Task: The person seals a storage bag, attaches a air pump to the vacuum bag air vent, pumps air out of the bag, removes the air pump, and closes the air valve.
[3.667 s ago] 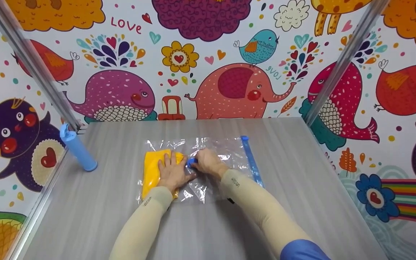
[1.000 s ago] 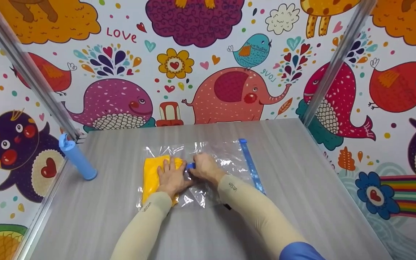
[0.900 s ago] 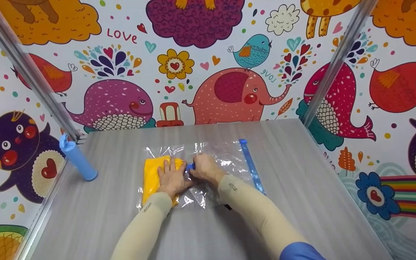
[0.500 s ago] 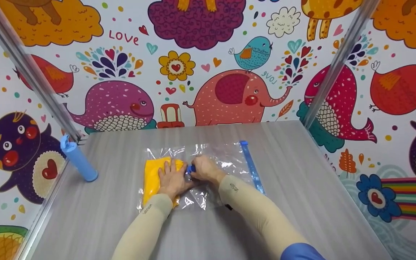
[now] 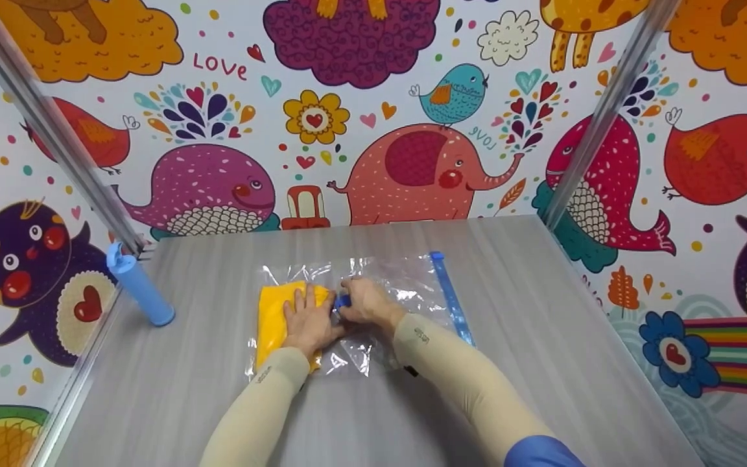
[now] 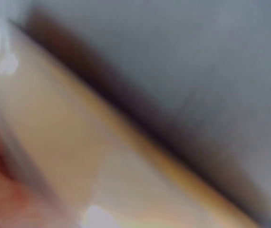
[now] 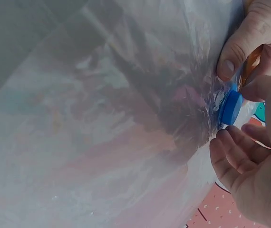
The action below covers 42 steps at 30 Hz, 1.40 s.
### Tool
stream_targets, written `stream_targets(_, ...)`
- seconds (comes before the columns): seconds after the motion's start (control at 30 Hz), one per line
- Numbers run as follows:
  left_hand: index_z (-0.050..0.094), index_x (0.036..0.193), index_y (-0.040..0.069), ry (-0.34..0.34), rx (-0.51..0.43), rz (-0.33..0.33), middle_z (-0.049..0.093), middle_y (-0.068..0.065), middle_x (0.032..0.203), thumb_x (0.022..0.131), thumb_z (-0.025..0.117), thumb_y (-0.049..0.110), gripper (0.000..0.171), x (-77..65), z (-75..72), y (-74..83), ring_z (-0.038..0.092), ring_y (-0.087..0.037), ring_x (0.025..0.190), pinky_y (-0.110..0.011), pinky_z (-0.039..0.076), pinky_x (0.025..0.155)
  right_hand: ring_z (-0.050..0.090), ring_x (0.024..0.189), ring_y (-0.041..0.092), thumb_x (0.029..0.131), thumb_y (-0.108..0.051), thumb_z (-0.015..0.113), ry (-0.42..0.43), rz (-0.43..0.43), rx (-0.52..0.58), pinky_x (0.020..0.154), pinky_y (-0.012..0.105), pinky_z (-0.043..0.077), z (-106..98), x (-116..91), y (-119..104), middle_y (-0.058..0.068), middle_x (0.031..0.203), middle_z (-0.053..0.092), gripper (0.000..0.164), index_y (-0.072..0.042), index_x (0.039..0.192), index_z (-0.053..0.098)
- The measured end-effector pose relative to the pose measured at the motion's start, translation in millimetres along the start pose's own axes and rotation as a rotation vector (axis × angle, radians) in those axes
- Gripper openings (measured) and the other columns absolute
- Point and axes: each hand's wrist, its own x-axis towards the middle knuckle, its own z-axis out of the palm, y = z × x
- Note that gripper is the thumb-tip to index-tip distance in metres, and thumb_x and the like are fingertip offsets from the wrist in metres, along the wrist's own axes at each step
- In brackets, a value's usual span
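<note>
Fingers of the right hand (image 5: 367, 303) curl round the blue valve cap (image 7: 232, 108) on the clear slider bag (image 5: 420, 280); left of that cap, the left hand (image 5: 312, 326) lies flat, released, over a yellow bundle (image 5: 271, 321).

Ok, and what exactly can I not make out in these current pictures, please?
Head view: the left hand hides part of the yellow bundle.
Head view: the right hand covers part of the blue cap.
Head view: a small black piece beside the right sleeve, too small to identify.
Left wrist view: blur hides fine detail; the edges cut off the left hand.
</note>
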Motion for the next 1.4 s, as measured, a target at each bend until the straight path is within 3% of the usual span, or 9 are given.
stream_targets(0.27,0.048,0.171,0.021,-0.021,0.014,-0.013,0.019,-0.031,0.186,0.093,0.080,0.067,0.096,1.4,-2.5,1.7,0.015,-0.061,0.172,-0.081,0.013,0.137,0.072,0.092,0.020,0.093,-0.033,0.087,0.002,0.089,0.010,0.085,0.034,0.068,-0.2,2.6,-0.6,0.009,0.108,0.079,0.039,-0.007,0.117,0.073)
stream_targets(0.5,0.045,0.173,0.023,-0.047,0.009,-0.024,0.013,-0.030,0.187,0.092,0.079,0.074,0.102,1.3,-0.1,2.2,0.012,-0.061,0.173,-0.081,0.010,0.138,0.064,0.082,0.015,0.094,-0.034,0.090,-0.019,0.143,0.038,0.080,0.033,0.064,0.6,1.9,2.4,0.006,0.101,0.076,0.032,-0.008,0.107,0.075)
stream_targets(0.67,0.044,0.173,0.024,-0.045,-0.001,-0.025,0.013,-0.030,0.187,0.090,0.081,0.073,0.103,5.2,4.7,-2.5,0.011,-0.062,0.173,-0.082,0.009,0.138,0.069,0.086,0.017,0.098,-0.036,0.086,-0.044,0.102,-0.024,0.082,0.034,0.065,2.2,4.6,5.0,0.006,0.105,0.077,0.031,-0.010,0.112,0.082)
stream_targets(0.77,0.048,0.171,0.021,-0.024,0.003,-0.016,0.018,-0.032,0.186,0.091,0.084,0.067,0.100,5.2,5.1,-2.1,0.015,-0.063,0.171,-0.082,0.013,0.137,0.071,0.088,0.018,0.097,-0.039,0.083,-0.023,0.043,-0.084,0.079,0.034,0.065,26.9,21.7,26.8,0.005,0.104,0.077,0.028,-0.015,0.111,0.084)
stream_targets(0.83,0.048,0.171,0.021,-0.025,0.001,-0.018,0.019,-0.032,0.185,0.091,0.085,0.063,0.097,4.9,5.1,-1.2,0.014,-0.062,0.171,-0.082,0.012,0.137,0.071,0.087,0.018,0.095,-0.037,0.082,-0.031,0.015,-0.100,0.078,0.035,0.065,27.4,22.8,28.7,0.005,0.103,0.077,0.027,-0.015,0.110,0.084)
stream_targets(0.9,0.049,0.170,0.019,-0.020,0.002,-0.016,0.020,-0.032,0.185,0.091,0.085,0.060,0.096,4.7,5.1,-0.8,0.015,-0.063,0.171,-0.082,0.013,0.137,0.071,0.088,0.020,0.094,-0.035,0.083,-0.027,-0.016,-0.128,0.079,0.036,0.066,26.0,20.7,27.6,0.005,0.103,0.077,0.026,-0.014,0.110,0.085)
stream_targets(1.0,0.046,0.172,0.022,-0.040,0.002,-0.026,0.016,-0.031,0.186,0.092,0.084,0.063,0.097,5.5,5.4,-0.7,0.012,-0.062,0.172,-0.081,0.009,0.138,0.075,0.094,0.022,0.092,-0.026,0.085,-0.065,-0.021,-0.142,0.087,0.037,0.069,0.7,4.0,5.8,0.008,0.109,0.079,0.028,-0.012,0.117,0.085)
stream_targets(1.23,0.046,0.172,0.023,-0.048,0.021,-0.028,0.015,-0.030,0.187,0.093,0.082,0.066,0.097,7.3,3.8,-0.8,0.012,-0.061,0.172,-0.082,0.011,0.138,0.077,0.108,0.023,0.091,-0.019,0.085,-0.075,-0.034,-0.202,0.099,0.038,0.067,-1.6,-0.3,-0.4,0.006,0.119,0.079,0.044,-0.021,0.135,0.082)
stream_targets(1.4,0.046,0.173,0.023,-0.044,0.025,-0.025,0.015,-0.030,0.187,0.093,0.082,0.065,0.097,3.4,2.5,-0.2,0.013,-0.062,0.172,-0.082,0.012,0.138,0.076,0.111,0.025,0.092,-0.024,0.084,-0.076,-0.009,-0.151,0.100,0.038,0.067,-2.5,-3.1,-2.1,0.009,0.126,0.077,0.053,-0.015,0.144,0.075)
